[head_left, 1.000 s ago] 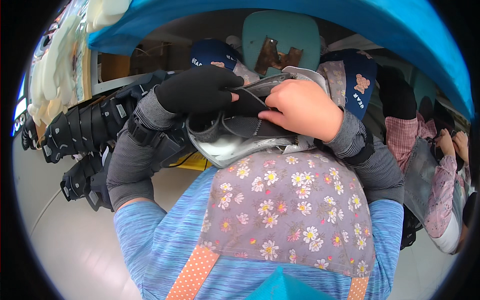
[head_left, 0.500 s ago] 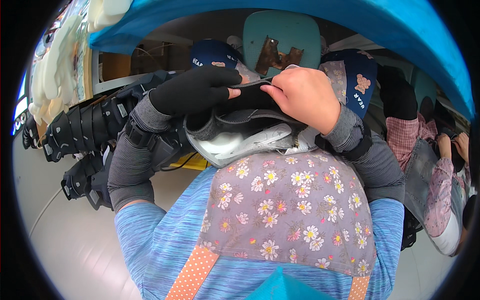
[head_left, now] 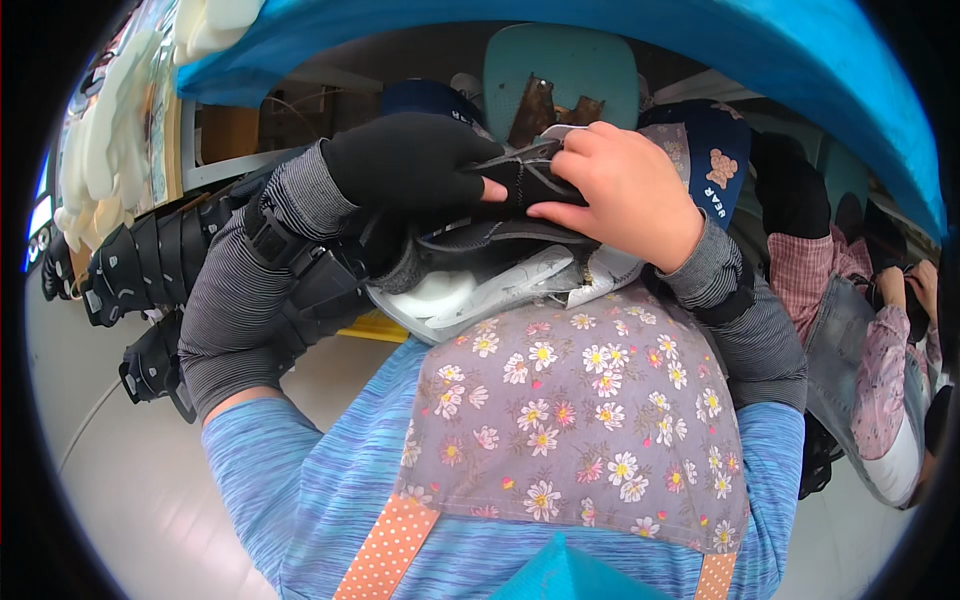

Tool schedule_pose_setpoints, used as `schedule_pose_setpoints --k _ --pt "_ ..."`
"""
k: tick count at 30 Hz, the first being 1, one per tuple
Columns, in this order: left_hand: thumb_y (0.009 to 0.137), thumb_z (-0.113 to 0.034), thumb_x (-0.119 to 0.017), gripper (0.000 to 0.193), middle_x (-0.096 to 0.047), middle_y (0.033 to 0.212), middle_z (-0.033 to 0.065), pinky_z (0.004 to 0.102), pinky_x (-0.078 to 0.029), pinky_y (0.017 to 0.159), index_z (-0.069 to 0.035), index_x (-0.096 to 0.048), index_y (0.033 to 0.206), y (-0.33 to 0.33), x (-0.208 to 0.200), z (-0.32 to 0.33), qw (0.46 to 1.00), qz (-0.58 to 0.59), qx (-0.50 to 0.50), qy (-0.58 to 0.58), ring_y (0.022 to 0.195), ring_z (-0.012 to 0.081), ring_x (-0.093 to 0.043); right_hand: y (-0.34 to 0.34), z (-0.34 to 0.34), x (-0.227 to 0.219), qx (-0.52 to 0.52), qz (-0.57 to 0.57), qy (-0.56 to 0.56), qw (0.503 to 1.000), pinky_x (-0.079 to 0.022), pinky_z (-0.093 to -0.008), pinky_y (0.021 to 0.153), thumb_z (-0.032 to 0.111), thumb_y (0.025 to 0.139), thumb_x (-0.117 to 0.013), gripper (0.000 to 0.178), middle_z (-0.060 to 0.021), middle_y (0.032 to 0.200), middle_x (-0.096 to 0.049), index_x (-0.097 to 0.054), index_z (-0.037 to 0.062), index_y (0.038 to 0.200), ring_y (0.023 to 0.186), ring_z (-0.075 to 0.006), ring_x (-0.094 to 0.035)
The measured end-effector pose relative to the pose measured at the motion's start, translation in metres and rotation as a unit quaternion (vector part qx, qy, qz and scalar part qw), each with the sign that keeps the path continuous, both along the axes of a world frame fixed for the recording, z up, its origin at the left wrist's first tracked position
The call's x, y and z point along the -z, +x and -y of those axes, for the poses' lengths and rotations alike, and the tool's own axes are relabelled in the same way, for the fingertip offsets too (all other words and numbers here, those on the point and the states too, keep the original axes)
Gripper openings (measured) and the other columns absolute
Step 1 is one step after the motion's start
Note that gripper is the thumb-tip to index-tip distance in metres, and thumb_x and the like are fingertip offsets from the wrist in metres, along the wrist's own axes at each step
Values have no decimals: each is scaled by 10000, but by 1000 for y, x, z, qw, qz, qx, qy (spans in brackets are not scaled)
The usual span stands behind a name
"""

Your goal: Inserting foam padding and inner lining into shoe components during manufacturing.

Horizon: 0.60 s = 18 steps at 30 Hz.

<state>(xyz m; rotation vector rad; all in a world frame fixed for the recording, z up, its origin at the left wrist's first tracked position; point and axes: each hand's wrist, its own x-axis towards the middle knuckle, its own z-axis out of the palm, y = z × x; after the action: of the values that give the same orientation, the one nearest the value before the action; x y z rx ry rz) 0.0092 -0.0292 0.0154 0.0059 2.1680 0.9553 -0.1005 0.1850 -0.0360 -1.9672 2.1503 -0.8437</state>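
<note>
A black padded fabric piece with grey edging and pale stitching, possibly a shoe upper, is stretched between my hands above my lap. My left hand, in a black glove with bare fingertips, closes on its left part with the thumb in front. My bare right hand pinches the right part between thumb and fingers. A dark pointed fold or tool shows between the hands; I cannot tell which. Below the fabric, a grey-edged open pouch-like shape on my lap holds a round white thing and a long pale piece.
Rust-brown metal pieces lie on a green stool ahead. Several black strapped boot-like pieces stand at left, below cream moulded shapes. Blue sheeting hangs across the top. Another person's hands work at far right.
My left hand has moved right, nearer my right hand, and its elbow has swung outward. The right hand has shifted slightly right and down, and the fabric between them is bunched more closely.
</note>
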Motion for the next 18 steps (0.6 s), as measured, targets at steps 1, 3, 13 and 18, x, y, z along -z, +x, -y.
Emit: schedule_pose_setpoints --k 1,3,13,18 --pt "908 -314 -659 377 -652 974 142 337 -491 797 -35 -629 1160 1 3 1 1000 10 -14 -4 888 268 -639 -1 -3 7 -18 -11 -8 1000 -508 -370 591 322 798 -710 259 -49 702 -598 -646 85 715 718 -249 -636" --pt "923 -303 -640 350 -648 966 137 333 -488 803 -38 -633 1152 6 15 5 1000 19 -22 -7 894 267 -635 0 -8 8 -31 -22 -14 999 -509 -366 595 315 801 -710 247 -46 715 -594 -647 87 730 732 -249 -635" --pt "965 -282 -608 326 -654 939 33 253 -470 783 2 -639 1123 10 20 4 967 70 -180 164 888 94 -576 9 -13 2 134 37 35 990 -502 -390 545 284 827 -691 284 -86 649 -617 -640 62 657 617 -282 -625" --pt "961 -286 -617 338 -668 948 36 241 -476 778 -1 -643 1140 15 19 6 962 69 -203 171 879 89 -586 9 -13 -6 130 42 68 988 -498 -387 534 300 831 -687 302 -96 640 -615 -640 60 655 594 -289 -620"
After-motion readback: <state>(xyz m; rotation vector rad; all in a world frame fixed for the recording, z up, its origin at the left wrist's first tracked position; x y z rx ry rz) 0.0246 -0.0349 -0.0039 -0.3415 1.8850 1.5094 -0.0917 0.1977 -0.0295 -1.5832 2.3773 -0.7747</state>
